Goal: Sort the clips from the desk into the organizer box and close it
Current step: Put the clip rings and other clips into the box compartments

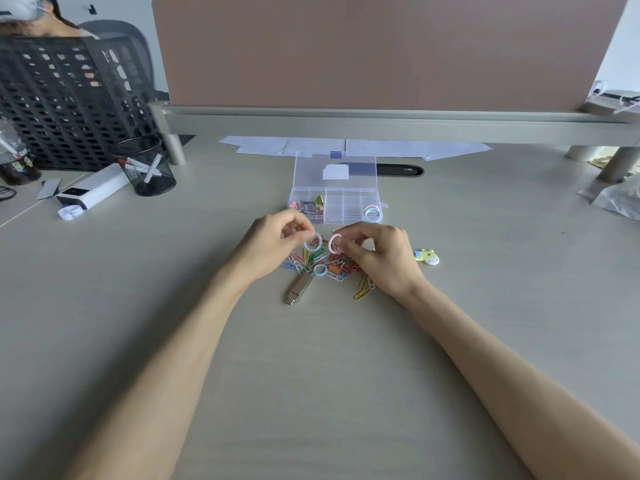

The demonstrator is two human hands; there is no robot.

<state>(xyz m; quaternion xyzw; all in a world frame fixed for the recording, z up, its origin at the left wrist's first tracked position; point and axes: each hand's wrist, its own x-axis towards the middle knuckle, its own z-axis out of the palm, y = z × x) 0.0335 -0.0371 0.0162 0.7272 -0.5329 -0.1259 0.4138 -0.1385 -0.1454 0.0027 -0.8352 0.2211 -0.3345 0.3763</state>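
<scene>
A clear organizer box [349, 194] stands open on the desk, its lid [335, 169] tilted up behind it. Binder clips [313, 205] fill a left compartment and ring clips [372, 213] lie in the front right one. Just in front of the box lies a pile of coloured paper clips [329, 266], with one pale blue ring [320, 270] among them. My left hand [273, 245] pinches a pale blue ring clip [312, 244] above the pile. My right hand [381, 256] pinches a pink ring clip [334, 243] beside it.
A metal USB stick [298, 289] lies at the pile's near edge and a small yellow animal figure [427, 256] to its right. A black mesh pen cup [147, 168], a white device [91, 190] and papers [353, 147] sit farther back. A person sits behind a black mesh divider at far left.
</scene>
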